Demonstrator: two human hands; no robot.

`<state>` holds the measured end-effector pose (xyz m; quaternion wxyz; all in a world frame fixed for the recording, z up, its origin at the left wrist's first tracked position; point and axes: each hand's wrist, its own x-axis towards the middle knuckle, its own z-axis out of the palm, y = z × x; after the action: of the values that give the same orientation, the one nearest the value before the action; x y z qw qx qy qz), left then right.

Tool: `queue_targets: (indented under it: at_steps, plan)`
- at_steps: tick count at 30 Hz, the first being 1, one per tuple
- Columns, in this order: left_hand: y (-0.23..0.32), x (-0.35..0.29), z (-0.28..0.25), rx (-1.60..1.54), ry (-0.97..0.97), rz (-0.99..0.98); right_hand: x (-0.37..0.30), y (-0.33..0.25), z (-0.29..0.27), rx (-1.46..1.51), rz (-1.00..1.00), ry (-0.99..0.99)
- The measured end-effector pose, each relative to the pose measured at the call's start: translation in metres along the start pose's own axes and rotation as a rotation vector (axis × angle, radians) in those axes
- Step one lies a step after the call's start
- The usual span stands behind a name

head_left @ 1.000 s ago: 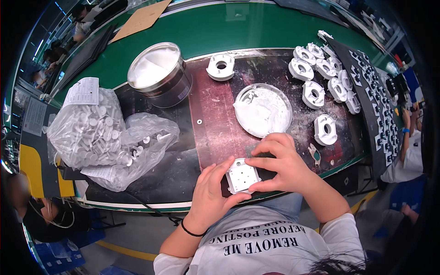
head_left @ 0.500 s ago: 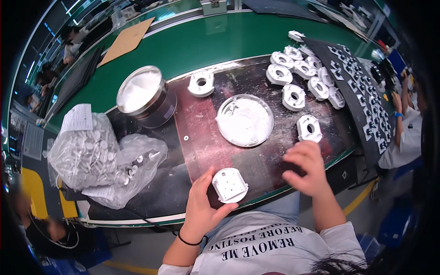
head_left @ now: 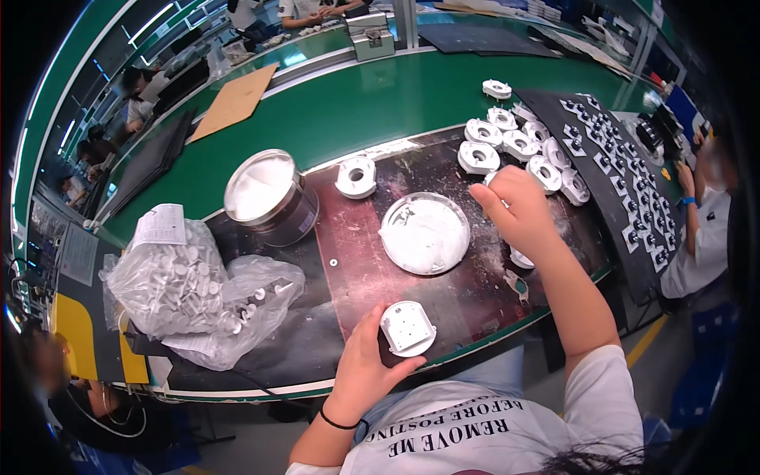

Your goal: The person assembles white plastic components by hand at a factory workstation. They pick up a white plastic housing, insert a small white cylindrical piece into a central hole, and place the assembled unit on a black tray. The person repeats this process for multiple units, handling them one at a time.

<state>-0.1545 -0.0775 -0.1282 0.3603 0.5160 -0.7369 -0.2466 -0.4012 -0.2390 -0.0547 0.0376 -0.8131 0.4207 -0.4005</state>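
Observation:
My left hand (head_left: 370, 360) has its thumb and fingers around the rim of a round white plastic housing (head_left: 408, 328), whose flat face with small holes is turned up near the table's front edge. My right hand (head_left: 518, 210) is over the near side of a group of white ring-shaped housings (head_left: 520, 145). Its thumb shows, but the other fingers curl out of sight, and a sliver of white shows beside them. Below that wrist another white housing (head_left: 521, 259) is partly covered by the arm. Between the hands and the far side lies a round dish (head_left: 426, 234) with white paste.
At the left stand a metal can (head_left: 273, 198) of white paste and a clear bag (head_left: 178, 277) of small white parts. One ring-shaped housing (head_left: 355, 177) sits apart. On the right, a black board (head_left: 613, 178) carries rows of small parts; a co-worker sits beyond it.
My right hand has moved forward and slightly left, from the near ring-shaped housing to the group behind it. My left hand still holds its housing, and the whole view has shifted a little.

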Motion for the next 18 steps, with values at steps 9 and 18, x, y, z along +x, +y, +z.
queue_targets:
  at_steps: [9,18]
  plan:
    - [-0.017,-0.015,-0.078,0.277,0.322,-0.029,-0.019,0.003,-0.016,-0.003,-0.056,-0.024]
    - [-0.098,0.020,-0.126,0.878,0.199,-0.369,-0.050,-0.025,-0.031,0.125,-0.087,-0.055]
